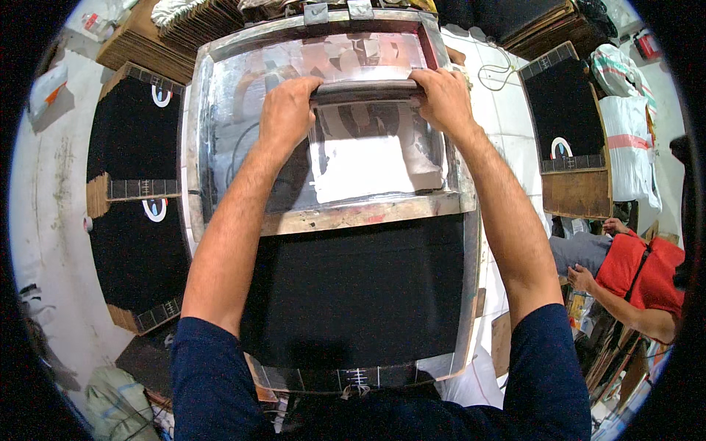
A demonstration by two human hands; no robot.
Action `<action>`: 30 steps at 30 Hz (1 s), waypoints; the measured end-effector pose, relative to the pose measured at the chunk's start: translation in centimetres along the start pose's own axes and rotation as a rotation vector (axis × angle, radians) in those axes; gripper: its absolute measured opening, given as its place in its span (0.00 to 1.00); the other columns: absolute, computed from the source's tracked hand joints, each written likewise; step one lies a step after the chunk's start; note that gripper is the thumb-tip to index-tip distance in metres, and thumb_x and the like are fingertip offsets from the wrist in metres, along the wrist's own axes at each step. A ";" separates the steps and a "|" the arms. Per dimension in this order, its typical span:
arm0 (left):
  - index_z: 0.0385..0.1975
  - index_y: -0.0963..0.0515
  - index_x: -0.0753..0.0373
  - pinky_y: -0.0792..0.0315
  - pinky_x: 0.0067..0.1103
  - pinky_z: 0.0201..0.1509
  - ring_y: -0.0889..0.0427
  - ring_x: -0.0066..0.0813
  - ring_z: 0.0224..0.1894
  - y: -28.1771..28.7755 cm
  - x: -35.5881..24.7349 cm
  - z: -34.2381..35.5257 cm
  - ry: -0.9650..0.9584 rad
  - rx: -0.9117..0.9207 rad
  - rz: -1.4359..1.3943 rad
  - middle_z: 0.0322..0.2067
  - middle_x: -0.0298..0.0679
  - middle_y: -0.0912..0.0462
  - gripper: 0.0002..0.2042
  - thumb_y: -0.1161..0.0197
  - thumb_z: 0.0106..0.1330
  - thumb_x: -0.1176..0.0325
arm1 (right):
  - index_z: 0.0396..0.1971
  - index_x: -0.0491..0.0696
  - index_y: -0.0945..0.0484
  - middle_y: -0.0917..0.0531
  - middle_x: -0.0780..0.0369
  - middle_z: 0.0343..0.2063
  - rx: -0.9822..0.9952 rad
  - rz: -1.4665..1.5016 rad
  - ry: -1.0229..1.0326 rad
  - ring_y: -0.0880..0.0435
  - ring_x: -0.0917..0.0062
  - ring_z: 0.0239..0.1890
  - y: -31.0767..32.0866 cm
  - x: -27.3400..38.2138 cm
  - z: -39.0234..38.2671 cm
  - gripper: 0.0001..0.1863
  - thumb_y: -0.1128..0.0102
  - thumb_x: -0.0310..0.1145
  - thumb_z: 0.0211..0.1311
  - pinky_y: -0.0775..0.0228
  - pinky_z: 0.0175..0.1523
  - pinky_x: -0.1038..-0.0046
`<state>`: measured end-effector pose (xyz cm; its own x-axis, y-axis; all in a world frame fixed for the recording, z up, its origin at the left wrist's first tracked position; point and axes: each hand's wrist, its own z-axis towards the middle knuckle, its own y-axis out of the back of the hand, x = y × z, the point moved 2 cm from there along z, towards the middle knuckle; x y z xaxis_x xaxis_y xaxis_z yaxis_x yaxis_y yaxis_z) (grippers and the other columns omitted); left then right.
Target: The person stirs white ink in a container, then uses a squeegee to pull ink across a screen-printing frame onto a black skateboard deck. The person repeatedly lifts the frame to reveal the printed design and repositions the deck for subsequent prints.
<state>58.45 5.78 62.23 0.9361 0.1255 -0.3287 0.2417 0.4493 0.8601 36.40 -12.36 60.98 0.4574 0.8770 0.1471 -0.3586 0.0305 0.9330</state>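
Far left, black boards [136,136] with printed marks lie in a row. The left hand [288,109] is closed over the left end of the squeegee [366,92], which lies across the far part of the screen frame [368,213]. The right hand [441,99] grips its right end. Far right, another person [638,283] in red sits.

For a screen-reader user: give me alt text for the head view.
Both hands, left hand and right hand, grip a squeegee on a framed printing screen over black fabric. Printed black pieces lie alongside.
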 end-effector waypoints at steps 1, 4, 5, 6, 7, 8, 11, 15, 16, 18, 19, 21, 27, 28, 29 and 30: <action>0.49 0.18 0.63 0.22 0.39 0.52 0.15 0.51 0.46 -0.5 0.3 0.2 0.005 0.020 0.017 0.43 0.49 0.13 0.21 0.33 0.52 0.81 | 0.38 0.49 0.18 0.15 0.60 0.35 -0.010 0.002 0.004 0.18 0.61 0.45 -0.4 -0.3 0.2 0.14 0.33 0.22 0.50 0.29 0.52 0.60; 0.46 0.17 0.63 0.22 0.37 0.51 0.15 0.50 0.45 -1.1 -0.4 -1.6 -0.002 0.043 0.005 0.41 0.47 0.13 0.19 0.34 0.51 0.82 | 0.38 0.47 0.19 0.15 0.59 0.36 0.070 -0.014 -0.018 0.18 0.60 0.45 -0.2 -0.1 -1.8 0.14 0.32 0.22 0.49 0.27 0.52 0.60; 0.44 0.17 0.63 0.22 0.37 0.50 0.15 0.49 0.44 -0.9 -1.2 -2.9 -0.014 0.028 -0.012 0.39 0.46 0.13 0.18 0.36 0.52 0.83 | 0.37 0.48 0.21 0.16 0.59 0.35 0.064 -0.012 0.004 0.19 0.59 0.43 0.2 0.4 -3.2 0.13 0.36 0.20 0.51 0.29 0.48 0.60; 0.41 0.17 0.64 0.21 0.37 0.49 0.15 0.48 0.43 -0.5 -2.1 -4.4 -0.039 -0.005 -0.033 0.37 0.45 0.13 0.16 0.38 0.52 0.84 | 0.38 0.48 0.21 0.17 0.59 0.35 0.083 -0.006 -0.013 0.20 0.59 0.43 0.8 1.0 -4.7 0.13 0.37 0.20 0.51 0.29 0.48 0.59; 0.42 0.18 0.65 0.21 0.38 0.48 0.15 0.48 0.43 -0.1 -3.2 -5.8 -0.023 0.017 -0.049 0.38 0.45 0.13 0.17 0.39 0.51 0.85 | 0.38 0.49 0.21 0.18 0.59 0.35 0.098 -0.001 -0.027 0.20 0.59 0.42 1.4 1.8 -6.3 0.13 0.38 0.20 0.52 0.30 0.48 0.59; 0.42 0.18 0.65 0.21 0.38 0.48 0.15 0.47 0.44 0.4 -4.3 -7.4 0.014 0.056 -0.064 0.38 0.46 0.14 0.17 0.39 0.52 0.85 | 0.38 0.49 0.21 0.19 0.60 0.34 0.088 0.013 -0.017 0.21 0.60 0.42 2.1 2.6 -7.9 0.13 0.39 0.19 0.52 0.31 0.47 0.59; 0.43 0.19 0.66 0.20 0.37 0.48 0.16 0.47 0.45 2.0 -7.7 -11.6 0.031 0.069 -0.098 0.38 0.46 0.15 0.18 0.39 0.52 0.87 | 0.39 0.49 0.21 0.21 0.60 0.34 0.092 0.077 -0.058 0.23 0.60 0.43 3.7 5.2 -12.7 0.17 0.42 0.15 0.49 0.33 0.49 0.60; 0.45 0.20 0.67 0.19 0.33 0.55 0.16 0.45 0.47 2.5 -9.7 -14.4 0.006 0.049 -0.055 0.40 0.45 0.15 0.20 0.37 0.51 0.88 | 0.40 0.50 0.21 0.21 0.60 0.37 0.083 0.023 -0.054 0.23 0.62 0.43 4.7 6.6 -15.6 0.19 0.37 0.17 0.46 0.30 0.51 0.62; 0.45 0.20 0.67 0.19 0.32 0.55 0.16 0.44 0.47 2.3 -9.6 -14.5 -0.017 0.026 -0.039 0.40 0.44 0.14 0.19 0.37 0.51 0.88 | 0.40 0.50 0.21 0.21 0.61 0.37 0.098 0.019 -0.066 0.23 0.62 0.44 4.9 6.6 -15.7 0.19 0.37 0.17 0.47 0.31 0.52 0.62; 0.51 0.22 0.67 0.22 0.34 0.60 0.17 0.46 0.51 1.9 -9.0 -14.8 -0.022 0.080 -0.065 0.46 0.46 0.15 0.23 0.35 0.52 0.86 | 0.42 0.50 0.21 0.20 0.61 0.39 0.135 0.005 -0.065 0.23 0.64 0.46 5.3 6.8 -15.6 0.18 0.37 0.18 0.49 0.32 0.55 0.61; 0.54 0.23 0.68 0.23 0.34 0.63 0.18 0.47 0.53 1.8 -8.6 -15.0 -0.018 0.089 -0.070 0.48 0.47 0.16 0.25 0.35 0.52 0.85 | 0.43 0.51 0.21 0.20 0.62 0.40 0.117 -0.028 -0.069 0.23 0.64 0.48 5.7 7.0 -15.5 0.19 0.38 0.18 0.50 0.33 0.55 0.61; 0.60 0.26 0.68 0.30 0.38 0.70 0.21 0.49 0.58 2.0 -7.9 -16.0 -0.001 -0.021 -0.094 0.54 0.50 0.19 0.29 0.30 0.54 0.80 | 0.47 0.52 0.22 0.19 0.63 0.42 0.091 -0.103 -0.090 0.23 0.65 0.50 6.1 7.7 -15.0 0.20 0.38 0.19 0.53 0.35 0.56 0.60; 0.63 0.27 0.68 0.43 0.50 0.74 0.24 0.48 0.62 2.7 -4.6 -20.2 0.262 -0.091 0.101 0.55 0.50 0.21 0.42 0.25 0.54 0.41 | 0.48 0.54 0.20 0.20 0.64 0.42 -0.063 0.069 -0.026 0.22 0.68 0.49 4.4 11.2 -13.8 0.16 0.39 0.26 0.59 0.35 0.58 0.62; 0.60 0.25 0.68 0.42 0.50 0.74 0.24 0.46 0.60 2.6 -4.2 -20.6 0.195 -0.074 0.100 0.53 0.48 0.20 0.40 0.25 0.54 0.42 | 0.47 0.54 0.20 0.20 0.64 0.41 -0.017 0.052 -0.014 0.22 0.68 0.49 3.9 11.4 -13.7 0.15 0.40 0.25 0.60 0.35 0.58 0.63; 0.57 0.23 0.67 0.42 0.50 0.74 0.23 0.45 0.58 2.5 -3.8 -20.7 0.158 -0.047 0.093 0.51 0.47 0.20 0.38 0.25 0.54 0.42 | 0.47 0.54 0.20 0.20 0.64 0.40 -0.049 0.022 -0.029 0.23 0.68 0.47 3.6 11.4 -13.6 0.15 0.42 0.25 0.60 0.35 0.57 0.62; 0.54 0.22 0.67 0.42 0.49 0.73 0.22 0.44 0.57 2.4 -3.5 -20.8 0.124 -0.021 0.086 0.49 0.46 0.19 0.37 0.25 0.54 0.42 | 0.47 0.54 0.20 0.20 0.64 0.40 -0.063 0.016 -0.024 0.23 0.68 0.48 3.3 11.5 -13.7 0.15 0.42 0.25 0.60 0.35 0.57 0.62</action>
<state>50.45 24.77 57.32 0.9141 0.2718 -0.3009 0.1556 0.4500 0.8793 29.34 4.33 61.27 0.4700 0.8661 0.1703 -0.4159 0.0471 0.9082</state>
